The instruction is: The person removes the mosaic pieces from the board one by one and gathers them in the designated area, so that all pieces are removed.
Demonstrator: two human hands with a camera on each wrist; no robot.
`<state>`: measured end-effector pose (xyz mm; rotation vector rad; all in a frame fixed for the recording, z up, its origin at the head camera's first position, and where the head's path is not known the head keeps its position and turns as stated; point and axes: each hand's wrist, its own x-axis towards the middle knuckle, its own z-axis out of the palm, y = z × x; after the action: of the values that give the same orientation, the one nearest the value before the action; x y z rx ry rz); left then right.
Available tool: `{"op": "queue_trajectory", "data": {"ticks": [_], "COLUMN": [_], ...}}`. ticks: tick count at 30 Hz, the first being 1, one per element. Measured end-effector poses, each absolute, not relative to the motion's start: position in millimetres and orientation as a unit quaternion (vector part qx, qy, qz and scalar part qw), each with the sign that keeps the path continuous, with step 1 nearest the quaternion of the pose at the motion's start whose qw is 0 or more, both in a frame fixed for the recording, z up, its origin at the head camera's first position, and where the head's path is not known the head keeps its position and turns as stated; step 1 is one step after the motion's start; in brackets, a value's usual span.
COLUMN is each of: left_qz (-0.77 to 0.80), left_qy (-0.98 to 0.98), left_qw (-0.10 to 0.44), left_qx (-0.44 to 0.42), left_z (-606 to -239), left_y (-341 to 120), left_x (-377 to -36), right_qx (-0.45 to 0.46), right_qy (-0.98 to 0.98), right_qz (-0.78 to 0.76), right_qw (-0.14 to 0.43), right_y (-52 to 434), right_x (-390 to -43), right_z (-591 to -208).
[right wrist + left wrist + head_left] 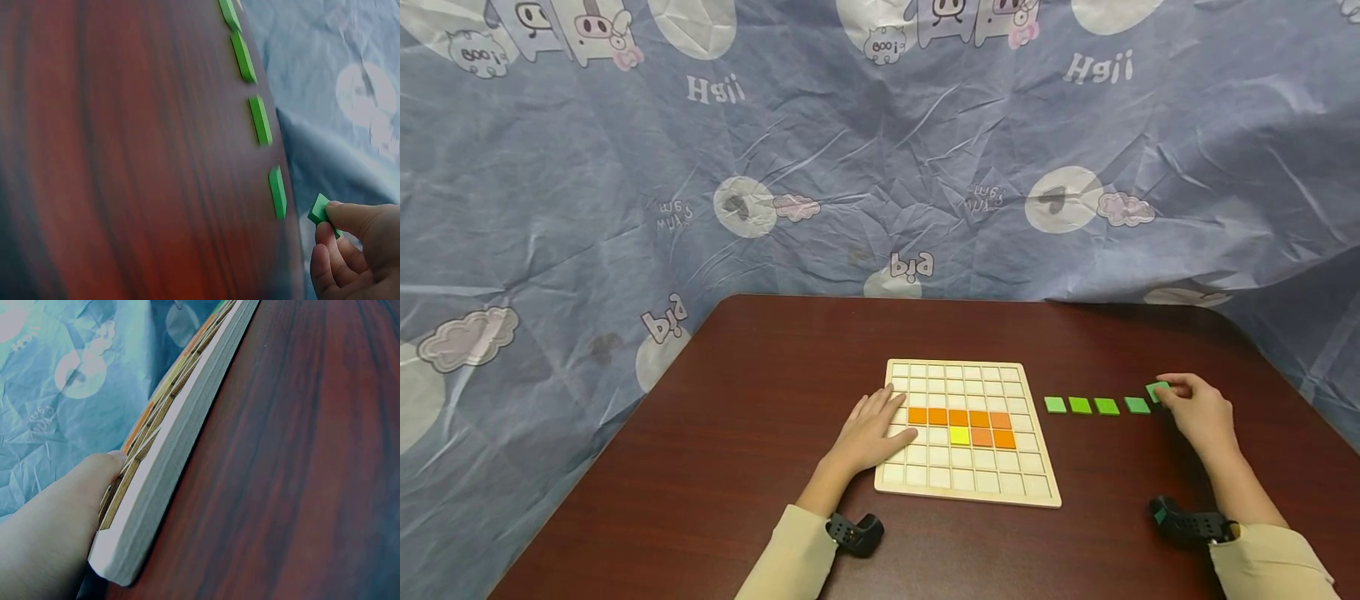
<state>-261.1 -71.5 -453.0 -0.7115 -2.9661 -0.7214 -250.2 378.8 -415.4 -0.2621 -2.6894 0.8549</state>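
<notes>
From my place at the cameras I see the right hand (1202, 414) with its grip narrow: the thumb and fingers pinch one green tile (1157, 390), just beyond the right end of a row of four green tiles (1107, 407). In the right wrist view the pinched piece is tilted against this row, and I judge that it is lifted from the worktop (775, 358). It looks square, so I cannot give it a long axis. What decides the move, in my opinion, is the direction: the wooden board (940, 478) lies to the left of this grip, well apart, and the row stretches between them. The right hand is therefore the nearer one. The left hand (867, 433) rests on the board's left edge, its grip wide, fingers spread, without any tile. On the board, orange tiles (937, 416) occupy parts of two rows, with one yellow tile (959, 436) ending the nearer run at its left.
</notes>
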Motion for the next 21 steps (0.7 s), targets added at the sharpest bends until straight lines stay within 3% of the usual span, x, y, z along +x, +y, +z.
{"op": "queue_trajectory", "data": {"ticks": [14, 21], "left_qz": [-0.219, -0.216], "left_qy": [-0.951, -0.952], "left_qw": [-0.004, -0.004], "left_qx": [-0.218, -0.217], "left_z": [-454, -455], "left_y": [-72, -71], "left_x": [-264, -263], "right_qx": [-0.107, -0.095], "right_qy": [-0.946, -0.955], "right_qz": [0.292, 0.264], "right_qw": [0.092, 0.099], "right_y": [398, 399], "right_x": [-254, -253], "right_z": [-430, -433]}}
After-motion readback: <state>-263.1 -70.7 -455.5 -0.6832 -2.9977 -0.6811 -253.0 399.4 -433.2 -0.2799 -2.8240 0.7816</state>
